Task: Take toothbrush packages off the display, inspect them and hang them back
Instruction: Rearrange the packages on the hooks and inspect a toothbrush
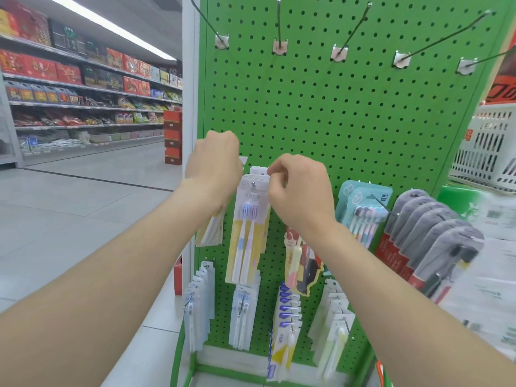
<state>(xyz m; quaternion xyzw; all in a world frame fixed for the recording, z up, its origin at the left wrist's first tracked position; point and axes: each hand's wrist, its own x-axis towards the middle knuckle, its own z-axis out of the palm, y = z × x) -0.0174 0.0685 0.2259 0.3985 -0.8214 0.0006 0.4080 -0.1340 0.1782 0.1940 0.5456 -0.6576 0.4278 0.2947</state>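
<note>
two-handed job. pinching the card top of the flat yellow-and-white toothbrush package [247, 233] with the right hand [300, 191], right at its thin metal hook [254, 185] on the green perforated pegboard [335, 121]. can't tell the grip of the left hand [213, 163]. keep the hole square, slide straight.

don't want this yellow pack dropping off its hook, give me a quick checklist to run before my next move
1. Seating: the hook tip pokes through the hang hole of the yellow toothbrush package: ok.
2. Grip: the right hand pinches the package's top edge: ok.
3. Support: the left hand has its fingers hidden behind its back, so what it holds: cannot tell.
4. Hang: the package hangs roughly upright: ok.
5. Neighbour: the teal package is apart from the right hand: ok.
</note>
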